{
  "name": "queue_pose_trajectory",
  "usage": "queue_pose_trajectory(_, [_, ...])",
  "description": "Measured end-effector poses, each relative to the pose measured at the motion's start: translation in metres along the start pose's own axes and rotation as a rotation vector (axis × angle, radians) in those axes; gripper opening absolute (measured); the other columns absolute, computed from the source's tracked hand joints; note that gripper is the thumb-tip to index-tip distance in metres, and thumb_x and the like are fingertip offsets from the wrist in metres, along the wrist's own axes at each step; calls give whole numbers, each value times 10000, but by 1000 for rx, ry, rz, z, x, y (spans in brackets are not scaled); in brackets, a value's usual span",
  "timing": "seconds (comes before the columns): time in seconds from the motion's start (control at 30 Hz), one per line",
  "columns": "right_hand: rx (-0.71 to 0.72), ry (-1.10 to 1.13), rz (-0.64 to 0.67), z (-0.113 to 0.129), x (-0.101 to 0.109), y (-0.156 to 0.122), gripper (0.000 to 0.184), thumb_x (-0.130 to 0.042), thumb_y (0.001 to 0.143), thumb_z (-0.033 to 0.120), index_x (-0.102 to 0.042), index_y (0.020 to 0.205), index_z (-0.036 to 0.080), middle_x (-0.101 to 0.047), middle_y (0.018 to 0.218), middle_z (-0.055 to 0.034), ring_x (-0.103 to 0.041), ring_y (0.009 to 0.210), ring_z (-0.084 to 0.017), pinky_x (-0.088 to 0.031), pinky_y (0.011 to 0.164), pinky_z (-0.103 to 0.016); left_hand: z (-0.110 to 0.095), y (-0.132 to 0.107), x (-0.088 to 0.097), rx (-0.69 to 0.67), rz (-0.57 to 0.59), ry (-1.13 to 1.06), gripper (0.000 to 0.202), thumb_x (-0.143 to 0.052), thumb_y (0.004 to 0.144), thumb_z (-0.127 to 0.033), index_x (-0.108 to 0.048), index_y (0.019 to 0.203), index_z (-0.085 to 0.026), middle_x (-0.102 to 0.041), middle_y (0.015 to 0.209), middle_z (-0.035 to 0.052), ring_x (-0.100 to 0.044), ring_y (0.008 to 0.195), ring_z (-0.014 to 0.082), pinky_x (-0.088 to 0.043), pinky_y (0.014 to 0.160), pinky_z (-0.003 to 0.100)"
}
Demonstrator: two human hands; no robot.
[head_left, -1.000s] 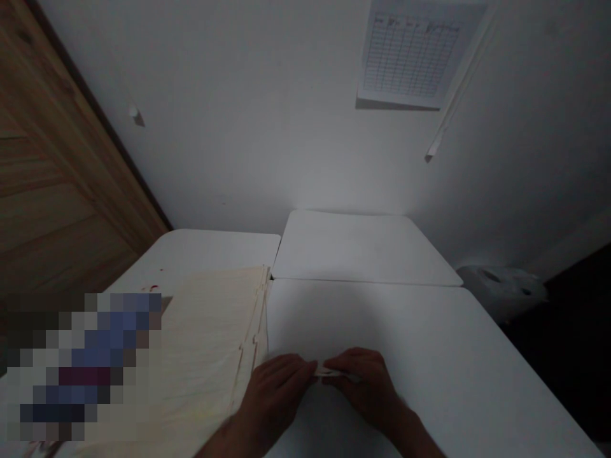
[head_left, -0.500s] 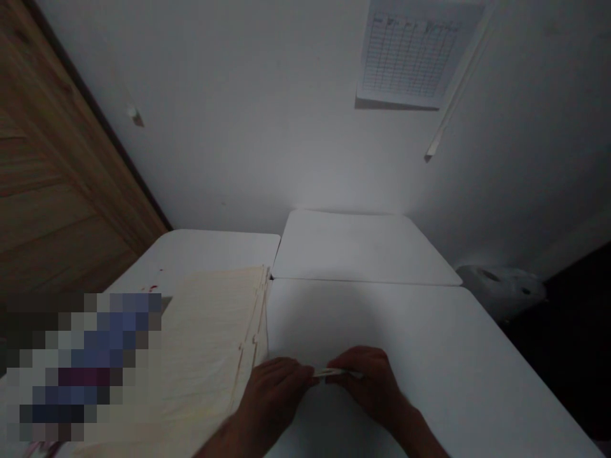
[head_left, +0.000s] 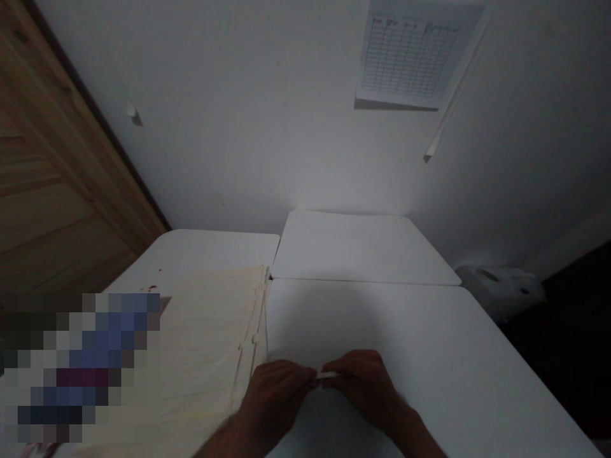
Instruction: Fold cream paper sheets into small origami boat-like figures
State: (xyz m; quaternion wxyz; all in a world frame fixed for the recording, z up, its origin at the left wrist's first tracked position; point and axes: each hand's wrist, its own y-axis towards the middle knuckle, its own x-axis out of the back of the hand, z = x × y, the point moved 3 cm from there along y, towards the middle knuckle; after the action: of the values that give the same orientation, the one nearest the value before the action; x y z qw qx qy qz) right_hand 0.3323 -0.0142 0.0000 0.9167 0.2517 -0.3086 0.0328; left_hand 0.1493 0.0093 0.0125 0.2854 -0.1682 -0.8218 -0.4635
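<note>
Close to the near side of the white table (head_left: 405,350), my left hand (head_left: 277,391) and my right hand (head_left: 366,380) face each other. Both pinch a thin pale strip (head_left: 327,375) between thumb and fingers, with only a short piece showing in the gap. The rest of the strip is hidden by the fingers, and its exact kind cannot be made out. Left of my left hand lies cream cloth (head_left: 205,331), flat, with cord-like strands along its right edge.
A pixelated patch covers the lower left. Small red bits (head_left: 152,288) lie on the left tabletop. A printed sheet (head_left: 403,57) hangs on the wall. Beyond the right table edge sits a whitish plastic bag-like object (head_left: 496,289). A wooden door (head_left: 57,165) stands at left.
My right hand has moved slightly left and down, closer to my left hand. Less of the pale strip shows between them. The cloth stays in place.
</note>
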Motion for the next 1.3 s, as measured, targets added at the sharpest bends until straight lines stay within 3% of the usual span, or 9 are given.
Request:
queue_pose_trajectory(0.17, [-62,18,-30,2,3,2,237,-610,852,469,-745,857,273,-749,752,21,-704,649,-138,-531,675,-215,3,0,0,86,52,-42,142,-532,924,-262,-657,908,-197,-697,673,-8,-659,550,126,-498,555,198])
queue_pose_trajectory(0.3, [-161,-12,-67,2,6,2,234,-657,792,517,-753,793,304,-745,720,28,-705,631,-165,-530,703,-257,7,-1,-1,222,156,-79,229,-507,932,-299,-656,783,-208,-648,588,-29,-609,480,110,-450,487,180])
queue_pose_trajectory(0.43, [-226,-64,-117,0,9,0,289,-640,788,548,-748,723,288,-733,673,21,-687,597,-175,-518,677,-284,7,1,1,327,135,-109,248,-498,927,-305,-643,747,-213,-626,568,-42,-586,469,104,-441,479,174])
queue_pose_trajectory(0.7, [-152,-66,-132,6,7,-5,338,-531,884,510,-730,804,248,-733,749,-18,-682,696,-184,-480,729,-310,1,6,6,286,66,-160,114,-562,889,-274,-661,877,-216,-684,700,-11,-637,582,124,-500,565,192])
queue_pose_trajectory(0.9, [-159,49,-16,16,11,4,288,-550,903,392,-706,731,221,-695,652,10,-642,606,-135,-460,682,-258,-1,6,6,429,111,-248,249,-553,895,-301,-661,695,-200,-621,558,-32,-587,496,116,-456,463,174])
queue_pose_trajectory(1.0, [-161,37,-77,13,10,2,272,-581,880,406,-711,723,226,-697,645,12,-639,586,-141,-466,668,-263,-1,6,5,467,113,-271,247,-561,889,-286,-661,681,-199,-635,567,-30,-608,512,123,-463,457,172])
queue_pose_trajectory(1.07, [-162,19,-146,10,9,1,246,-615,855,420,-721,733,234,-709,659,7,-653,601,-155,-480,678,-271,-1,8,6,429,71,-230,199,-580,875,-263,-662,705,-201,-653,593,-26,-624,526,127,-487,480,179])
queue_pose_trajectory(1.17, [-104,59,-156,11,6,2,159,-631,859,363,-735,819,251,-730,716,5,-677,647,-155,-498,681,-256,-4,12,12,259,-75,-123,48,-625,839,-216,-667,854,-199,-698,733,4,-666,625,143,-544,588,218])
queue_pose_trajectory(1.3, [28,121,-102,15,3,7,148,-605,889,277,-710,991,267,-739,790,1,-683,665,-134,-513,638,-221,-10,15,16,102,-124,-68,128,-622,835,-137,-649,944,-200,-700,890,38,-676,778,152,-561,705,253])
